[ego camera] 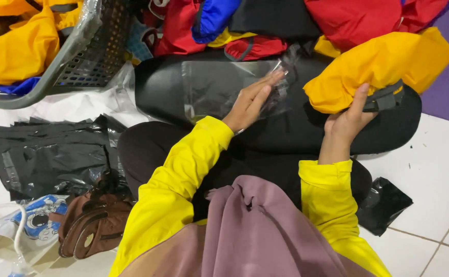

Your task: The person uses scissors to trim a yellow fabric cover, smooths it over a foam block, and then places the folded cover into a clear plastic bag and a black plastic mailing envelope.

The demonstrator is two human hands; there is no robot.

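Left hand (250, 100) rests on a bag (219, 84) lying on the board (286, 128) across the lap. Right hand (347, 120) grips a garment (378, 64) at the board's right end. Basket (88, 54) far left; mailers (50, 154) stacked on the floor (430, 169) below it; pouch (93, 225) nearer still.

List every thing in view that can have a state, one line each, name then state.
clear plastic bag: flat on the lap, pressed by the left hand
yellow garment: folded, gripped by the right hand
black mailer bags: stacked flat on the floor
grey basket: tipped, holding yellow cloth
brown pouch: zipped shut
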